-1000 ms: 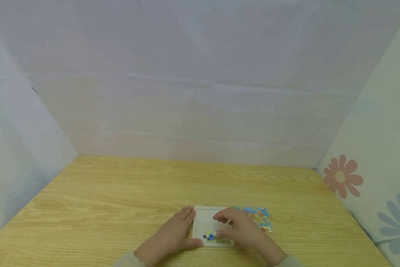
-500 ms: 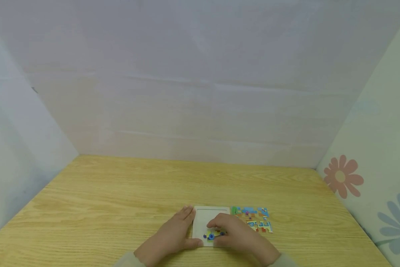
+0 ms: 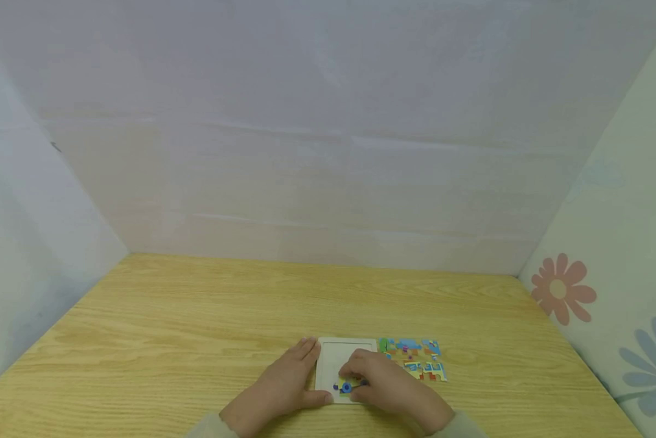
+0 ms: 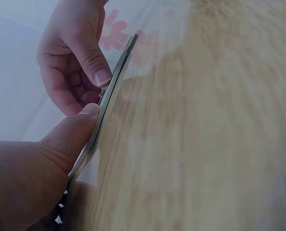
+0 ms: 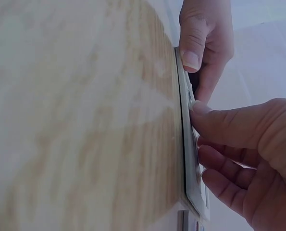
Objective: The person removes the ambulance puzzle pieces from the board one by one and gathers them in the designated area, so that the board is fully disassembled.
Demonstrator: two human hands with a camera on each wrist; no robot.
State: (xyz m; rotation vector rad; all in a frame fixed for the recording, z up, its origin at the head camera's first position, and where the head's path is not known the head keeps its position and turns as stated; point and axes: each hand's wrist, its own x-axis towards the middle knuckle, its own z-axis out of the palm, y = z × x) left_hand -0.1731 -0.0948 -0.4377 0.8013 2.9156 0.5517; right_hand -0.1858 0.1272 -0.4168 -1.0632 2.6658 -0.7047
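A pale wooden puzzle tray (image 3: 333,359) lies flat on the table, with a few joined puzzle pieces (image 3: 347,387) showing a blue wheel in its lower part. My left hand (image 3: 285,380) rests at the tray's left side, fingers straight along the edge and thumb on the near corner. In the left wrist view the left thumb (image 4: 73,137) presses the rim. My right hand (image 3: 383,380) is low over the tray's lower right, thumb and curled fingers pinching a puzzle piece mostly hidden by them. The right wrist view shows the right thumb (image 5: 229,124) against the tray's face.
Right of the tray lie several loose colourful puzzle pieces (image 3: 409,347), with more pieces (image 3: 432,371) nearer the front. The wooden table (image 3: 196,316) reaches back to a pale wall (image 3: 328,182). A side wall with printed flowers (image 3: 558,291) stands at the right.
My right hand has moved left and down onto the tray's lower pieces, uncovering loose pieces on the right. Its thumb and fingers have drawn closer together. The left hand has stayed in place.
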